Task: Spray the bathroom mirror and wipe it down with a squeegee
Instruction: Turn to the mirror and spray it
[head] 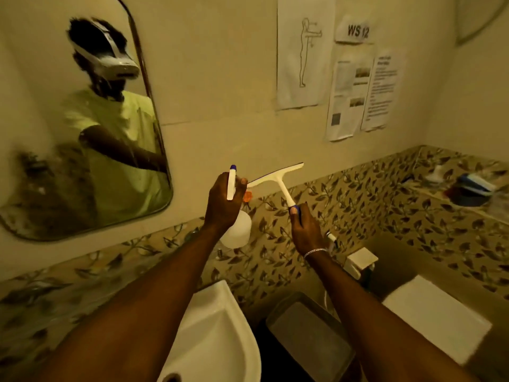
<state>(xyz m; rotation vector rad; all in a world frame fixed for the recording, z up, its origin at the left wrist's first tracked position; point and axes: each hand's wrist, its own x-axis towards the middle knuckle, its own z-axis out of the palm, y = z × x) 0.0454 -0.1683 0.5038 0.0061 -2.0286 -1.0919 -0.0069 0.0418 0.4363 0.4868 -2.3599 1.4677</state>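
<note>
The rounded wall mirror (82,128) hangs at the upper left, its glass smeared and streaked. My left hand (221,205) is shut on a white spray bottle (237,230), held upright to the right of the mirror's lower corner; its white trigger head with a blue nozzle tip sticks up above my fingers. My right hand (305,230) grips the blue end of a white squeegee (278,179). The squeegee's blade points up and left, in the air in front of the wall and apart from the mirror.
A white washbasin (217,332) sits below my arms, with a grey bin (308,337) and a white toilet cistern lid (438,318) to its right. Leaf-patterned tiles (358,194) run along the lower wall. Paper sheets (355,95) are stuck on the wall. A ledge at far right holds small items.
</note>
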